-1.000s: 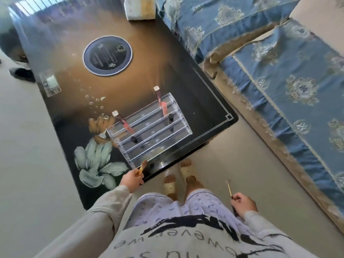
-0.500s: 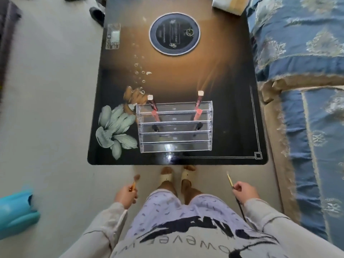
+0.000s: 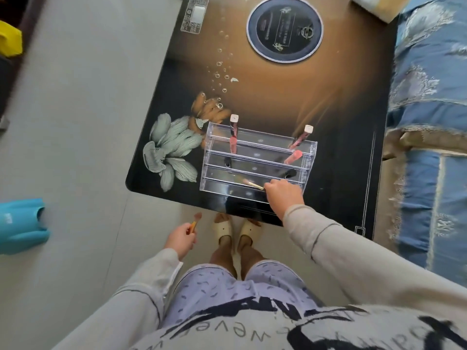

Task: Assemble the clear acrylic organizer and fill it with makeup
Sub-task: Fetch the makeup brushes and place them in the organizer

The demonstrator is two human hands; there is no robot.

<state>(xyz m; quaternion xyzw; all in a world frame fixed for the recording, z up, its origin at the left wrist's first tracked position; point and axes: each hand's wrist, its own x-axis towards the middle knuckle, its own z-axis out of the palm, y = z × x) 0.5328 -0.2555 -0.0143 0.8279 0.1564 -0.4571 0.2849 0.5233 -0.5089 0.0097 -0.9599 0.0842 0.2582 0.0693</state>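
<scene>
Two hands in view, each closed on a brush.

Right hand (image 3: 283,195): reaching over the near edge of the desk (image 3: 341,157), fingers pinched round a thin gold-handled brush (image 3: 254,185). Brush lies nearly level, tip pointing left, over the nearest tier of the organizer.

Left hand (image 3: 181,239): held low over the floor, well short of the desk, gripping a short fluffy makeup brush (image 3: 195,220), bristles up and away.

Clear acrylic organizer (image 3: 255,157): assembled, stepped in four tiers, standing near the near edge of the desk, right of the printed flower.

Contents so far: left lip gloss tube (image 3: 233,133) upright in the far tier; right lip gloss tube (image 3: 298,145) in the same tier, leaning right. Nearer tiers look empty, though the dark spots seen through the acrylic are hard to read.

Further out: round dark panel (image 3: 285,29) set in the far part of the desk; blue patterned sofa (image 3: 429,97) along the right.

Risks, as judged: the brush is lying almost flat, so released like this it would likely rest across the tier walls or slide off rather than drop in; it wants tipping upright first. The organizer looks light and sits close to the desk edge, so a push from the hand could shift it or topple the leaning tube.
</scene>
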